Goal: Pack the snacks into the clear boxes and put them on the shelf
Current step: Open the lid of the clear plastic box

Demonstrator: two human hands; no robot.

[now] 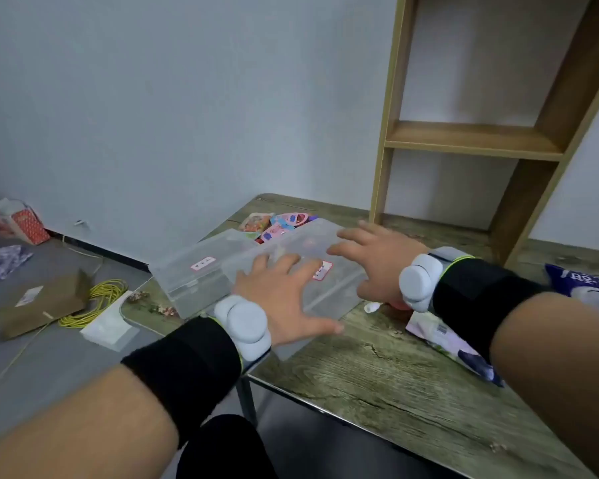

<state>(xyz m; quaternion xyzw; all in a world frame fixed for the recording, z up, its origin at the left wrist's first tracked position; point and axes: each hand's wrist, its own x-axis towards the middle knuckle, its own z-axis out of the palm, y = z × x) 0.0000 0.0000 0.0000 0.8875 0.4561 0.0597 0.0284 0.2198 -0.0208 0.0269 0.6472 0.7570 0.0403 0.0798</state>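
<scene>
Both hands (284, 292) (374, 261) lie spread flat atop the clear box (329, 292).

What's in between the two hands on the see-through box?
In the head view, only the clear box lid with its pink-edged label lies between the left hand and right hand.

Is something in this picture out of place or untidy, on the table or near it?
Yes. A yellow cable, a brown cardboard piece and a white packet lie loose on the floor left of the table.
</scene>
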